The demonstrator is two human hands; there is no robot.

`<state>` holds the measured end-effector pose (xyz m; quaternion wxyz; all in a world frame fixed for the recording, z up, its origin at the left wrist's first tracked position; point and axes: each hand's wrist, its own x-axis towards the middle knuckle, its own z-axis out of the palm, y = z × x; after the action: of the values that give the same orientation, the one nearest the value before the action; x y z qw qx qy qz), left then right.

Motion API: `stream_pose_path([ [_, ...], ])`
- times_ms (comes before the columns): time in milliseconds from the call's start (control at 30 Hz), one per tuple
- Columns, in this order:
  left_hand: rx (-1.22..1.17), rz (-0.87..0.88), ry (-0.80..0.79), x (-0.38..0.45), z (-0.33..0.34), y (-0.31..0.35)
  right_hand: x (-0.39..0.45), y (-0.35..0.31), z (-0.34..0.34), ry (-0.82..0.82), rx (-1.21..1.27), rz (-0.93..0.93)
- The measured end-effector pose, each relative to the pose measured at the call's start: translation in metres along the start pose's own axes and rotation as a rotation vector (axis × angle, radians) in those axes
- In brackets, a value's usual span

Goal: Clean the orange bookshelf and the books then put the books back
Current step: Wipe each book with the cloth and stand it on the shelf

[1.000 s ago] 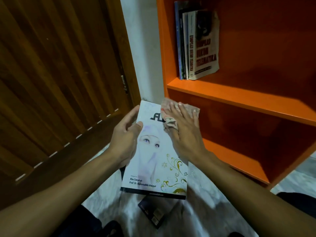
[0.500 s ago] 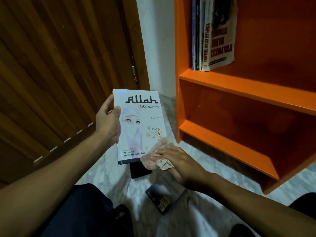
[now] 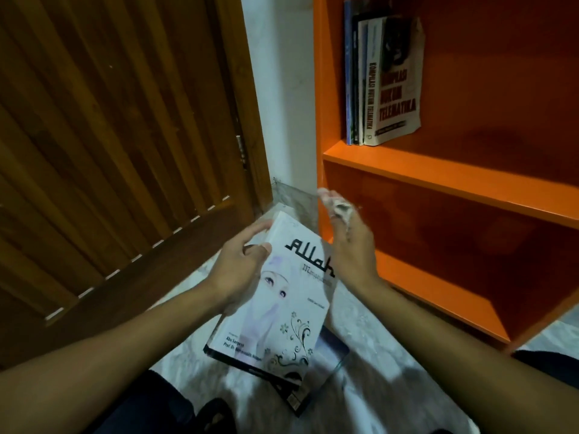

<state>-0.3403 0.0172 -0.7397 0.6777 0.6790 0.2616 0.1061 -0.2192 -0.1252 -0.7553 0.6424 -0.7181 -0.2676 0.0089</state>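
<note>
My left hand (image 3: 241, 264) grips a white book (image 3: 282, 314) by its upper left corner and holds it tilted, cover up, above the floor. My right hand (image 3: 352, 245) holds a small crumpled cloth (image 3: 336, 206) in its fingertips at the book's upper right edge, in front of the orange bookshelf (image 3: 438, 173). Several books (image 3: 380, 79) stand upright at the left end of the upper shelf. The lower compartment holds nothing that I can see. A dark book (image 3: 326, 368) lies on the floor, partly hidden under the white one.
A brown wooden door (image 3: 109, 136) fills the left side. A strip of white wall (image 3: 282, 104) separates it from the shelf. The floor (image 3: 360, 399) is pale marble. My dark-clothed legs show along the bottom edge.
The white book has come lower and tilted flatter, toward the shelf. My right hand with the cloth has swept from the book's lower edge up to its upper right edge.
</note>
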Motion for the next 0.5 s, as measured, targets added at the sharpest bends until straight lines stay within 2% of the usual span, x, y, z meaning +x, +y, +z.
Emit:
stream_pose_path([
  [67,0.013,0.023,-0.029,0.007,0.013,-0.003,-0.006,0.009,0.016,-0.122,-0.362,-0.169],
  [167,0.002,0.066,0.039,0.011,0.027,0.001,-0.02,0.024,0.031,-0.186,-0.556,-0.269],
  [333,-0.21,-0.011,0.178,0.018,0.023,0.007,-0.046,0.043,0.036,-0.341,-0.516,-0.314],
  [500,-0.289,-0.023,0.355,0.032,0.002,0.007,-0.079,0.066,0.04,-0.565,-0.367,-0.521],
])
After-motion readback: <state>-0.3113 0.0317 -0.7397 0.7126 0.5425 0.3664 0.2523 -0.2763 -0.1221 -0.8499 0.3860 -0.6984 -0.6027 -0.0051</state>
